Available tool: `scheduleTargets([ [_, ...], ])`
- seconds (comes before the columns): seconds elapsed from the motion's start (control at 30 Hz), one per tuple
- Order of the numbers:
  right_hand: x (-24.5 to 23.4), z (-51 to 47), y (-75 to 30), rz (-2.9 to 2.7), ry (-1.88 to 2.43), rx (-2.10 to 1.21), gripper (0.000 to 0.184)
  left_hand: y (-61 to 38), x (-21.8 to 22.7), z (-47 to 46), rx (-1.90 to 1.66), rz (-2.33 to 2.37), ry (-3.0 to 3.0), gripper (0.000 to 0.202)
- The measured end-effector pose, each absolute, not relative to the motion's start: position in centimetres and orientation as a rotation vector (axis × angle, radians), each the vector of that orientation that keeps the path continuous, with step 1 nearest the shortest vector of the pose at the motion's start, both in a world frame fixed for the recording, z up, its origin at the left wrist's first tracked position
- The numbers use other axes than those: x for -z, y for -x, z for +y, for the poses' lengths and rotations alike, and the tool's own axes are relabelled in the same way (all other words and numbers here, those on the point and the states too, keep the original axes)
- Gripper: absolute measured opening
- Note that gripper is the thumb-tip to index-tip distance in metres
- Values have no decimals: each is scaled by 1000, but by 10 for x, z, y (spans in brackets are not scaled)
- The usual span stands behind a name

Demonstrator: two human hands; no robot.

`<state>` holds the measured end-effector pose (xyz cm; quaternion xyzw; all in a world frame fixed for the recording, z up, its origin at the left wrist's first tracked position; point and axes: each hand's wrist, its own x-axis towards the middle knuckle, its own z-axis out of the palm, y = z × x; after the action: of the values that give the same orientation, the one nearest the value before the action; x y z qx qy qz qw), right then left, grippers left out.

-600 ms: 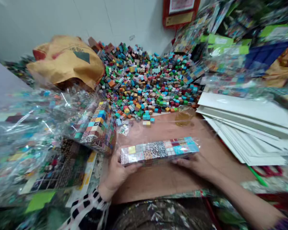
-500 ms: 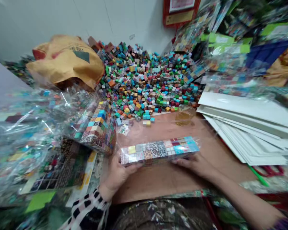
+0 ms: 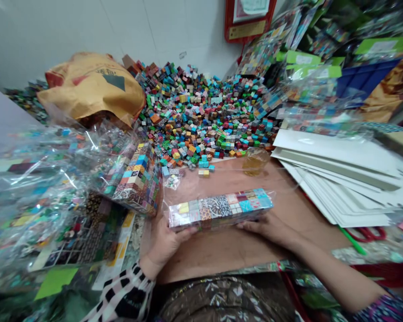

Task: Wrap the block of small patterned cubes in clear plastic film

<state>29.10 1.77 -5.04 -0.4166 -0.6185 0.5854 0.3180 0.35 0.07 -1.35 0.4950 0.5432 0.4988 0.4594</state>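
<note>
Both hands grip a long block of patterned mosaic cubes in a clear plastic bag, above a brown board. My left hand closes around its left end, with the thumb along the near side. At the right part, my right hand has its thumb on the near lower edge; its other fingers are hidden behind the block. Loose plastic film spreads from the block toward the back. Beyond it lie a few loose cubes and a small bag of tiny pieces.
A large heap of small coloured cubes lies against the wall. On the left are a yellow sack and bagged cube blocks. White cards, red-handled scissors and a blue bin are on the right.
The block's right end and my right hand have shifted slightly left in view. The background at right has also slid left with the camera. Both hands keep their hold.
</note>
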Motion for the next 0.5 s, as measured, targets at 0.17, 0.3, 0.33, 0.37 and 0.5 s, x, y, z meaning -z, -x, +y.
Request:
scheduleTargets([
  [0.17,49,22,-293,-1682,1067,-1509,32,3,23,2,-1200,1377,-1286,55],
  [0.3,51,24,-294,-1681,1095,-1487,35,11,31,7,-1152,1358,-1386,55],
  [0.33,51,24,-294,-1680,1105,-1462,36,13,32,8,-1142,1361,-1411,54],
  [0.37,52,24,-294,-1683,1112,-1435,37,13,33,9,-1136,1365,-1433,54],
  [0.5,54,22,-294,-1715,1118,-1371,39,15,34,11,-1121,1365,-1473,58],
])
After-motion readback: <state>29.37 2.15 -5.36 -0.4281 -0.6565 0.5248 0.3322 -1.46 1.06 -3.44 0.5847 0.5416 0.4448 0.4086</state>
